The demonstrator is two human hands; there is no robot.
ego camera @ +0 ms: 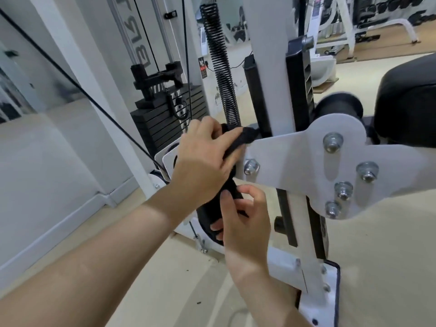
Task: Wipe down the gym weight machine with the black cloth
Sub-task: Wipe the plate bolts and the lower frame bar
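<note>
My left hand [203, 159] curls round the upper part of the black cloth [238, 142], its fingers bent over the soft, knobbly fabric and pressing a bunched end against the top edge of the white steel plate [295, 159], just where that plate meets the upright white post [266, 67]. The plate is flat and smooth with rounded corners, and I take it as my landmark. The cloth hangs down from my left hand along the plate's left end, a dark limp strip, and below the plate's lower edge my right hand [243, 213] pinches its tail, thumb on the near side and fingers curled behind it. Five dull silver hex bolts [332, 141] stud the right half of the plate, with one more nut [251, 166] near its left end, right beside my left fingertips. Above the plate's left end a black coiled spring [219, 64] rises, tightly ridged, beside a matte black square tube. Left of the plate and behind my left hand sits the stack of black slab weights [160, 121], thin black cables [70, 76] running past it. Above the plate's right lobe is a black round foam roller [337, 107], and further right a glossy black padded seat [408, 105]. Below the plate the post meets a white base on pale beige floor.
</note>
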